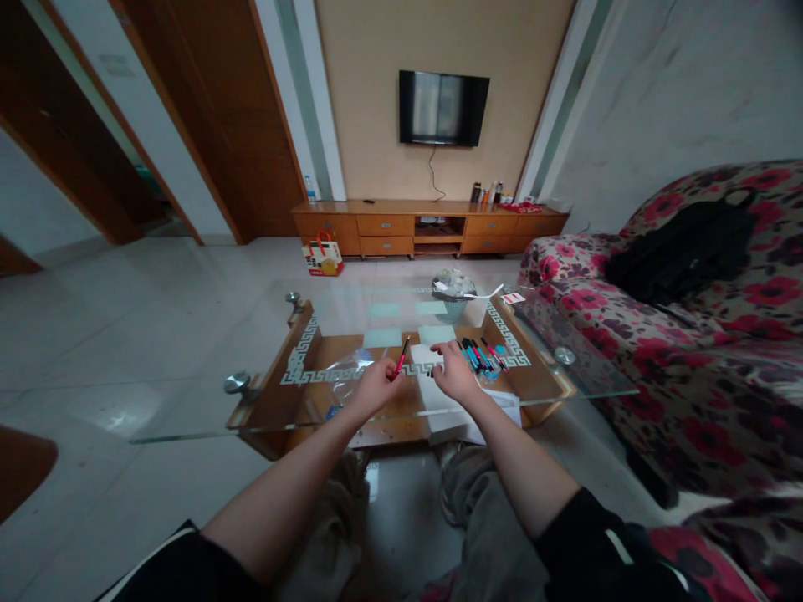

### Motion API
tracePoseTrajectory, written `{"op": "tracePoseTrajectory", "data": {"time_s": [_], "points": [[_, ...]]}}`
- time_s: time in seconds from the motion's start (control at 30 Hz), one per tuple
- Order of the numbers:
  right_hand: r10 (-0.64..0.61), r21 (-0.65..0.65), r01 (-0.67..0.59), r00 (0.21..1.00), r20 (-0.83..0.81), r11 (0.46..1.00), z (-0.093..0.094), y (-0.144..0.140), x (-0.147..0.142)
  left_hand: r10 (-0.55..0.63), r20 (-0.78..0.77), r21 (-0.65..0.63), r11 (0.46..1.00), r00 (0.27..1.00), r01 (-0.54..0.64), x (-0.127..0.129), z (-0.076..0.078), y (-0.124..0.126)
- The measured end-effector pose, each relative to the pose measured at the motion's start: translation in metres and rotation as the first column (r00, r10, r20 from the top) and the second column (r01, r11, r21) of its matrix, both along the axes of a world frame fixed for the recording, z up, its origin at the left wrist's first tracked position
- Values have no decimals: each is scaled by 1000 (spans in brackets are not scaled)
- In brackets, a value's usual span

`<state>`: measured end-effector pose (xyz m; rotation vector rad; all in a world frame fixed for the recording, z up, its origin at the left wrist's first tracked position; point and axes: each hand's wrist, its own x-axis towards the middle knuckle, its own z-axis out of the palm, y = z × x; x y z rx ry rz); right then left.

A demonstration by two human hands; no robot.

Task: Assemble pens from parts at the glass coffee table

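Observation:
My left hand (376,385) is closed around a slim pink pen (402,355) with a dark upper end, held tilted upward over the glass coffee table (351,393). Across from it, my right hand (452,374) reaches over the table with its fingers bent and apart, no pen visible in it. Small dark bits near its thumb are too small to name. Just right of that hand lies a loose group of pens (480,355) in black, blue and pink. Beneath the right hand, a white box or stack of paper (442,418) shows through the glass.
Crumpled clear plastic (345,376) lies left of my left hand. A wire basket (455,293) with a plastic liner stands at the far side, near a red-and-white card (513,298). A flowered sofa (590,293) flanks the right. Metal knobs (237,383) rise at the table's corners.

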<state>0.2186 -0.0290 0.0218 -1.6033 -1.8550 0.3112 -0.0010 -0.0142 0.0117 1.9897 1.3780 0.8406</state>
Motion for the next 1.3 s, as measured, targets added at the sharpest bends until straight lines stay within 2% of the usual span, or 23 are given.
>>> {"op": "tracePoseTrajectory", "data": {"time_s": [0.17, 0.3, 0.73, 1.1, 1.2, 1.3], "points": [[-2, -130, 15, 995, 99, 991, -20, 0, 18, 12, -42, 9, 1000, 999, -12, -5, -1, 1], [19, -165, 2, 992, 128, 986, -26, 0, 20, 45, -81, 17, 999, 996, -44, -9, -2, 3], [62, -146, -38, 985, 159, 988, -33, 7, 10, 49, -132, 16, 999, 990, -47, -12, -2, 2], [66, -138, -44, 984, 163, 989, -25, 5, 10, 35, -150, 10, 999, 988, -33, -14, -3, 3], [46, -114, -32, 991, 126, 993, -25, 6, 11, 27, -154, 9, 1000, 988, -26, -14, -3, 3], [1, -26, -1, 1000, -4, 1000, -25, 11, 12, 22, -151, 8, 1000, 988, -21, -15, -4, 4]]}}
